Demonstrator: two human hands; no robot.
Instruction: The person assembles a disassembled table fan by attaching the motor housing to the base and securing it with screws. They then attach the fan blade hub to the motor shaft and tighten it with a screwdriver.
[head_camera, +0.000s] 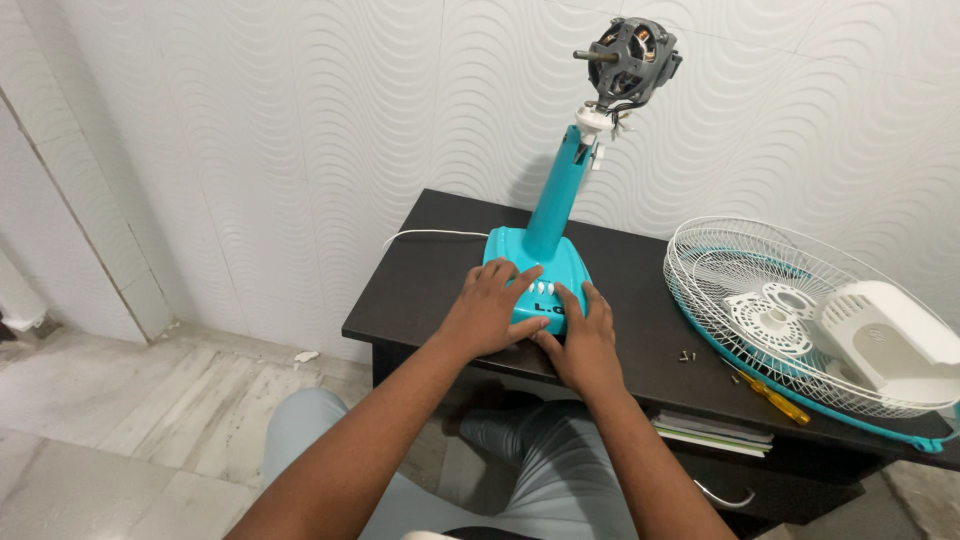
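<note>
A teal fan base (540, 262) stands on a dark table (420, 290), with a teal neck (558, 190) rising to a bare grey motor (628, 56). My left hand (488, 310) lies flat on the base's front left, fingers spread near the white buttons (540, 288). My right hand (585, 335) rests on the base's front right corner, thumb against its edge. Neither hand grips anything.
A white wire fan guard (740, 262) with a teal rim lies at the table's right, with a white motor cover (890, 335) in it. A yellow-handled screwdriver (778, 400) and two small screws (686, 355) lie beside it. A white cable (430, 235) runs behind the base. Papers (715, 432) sit on the shelf below.
</note>
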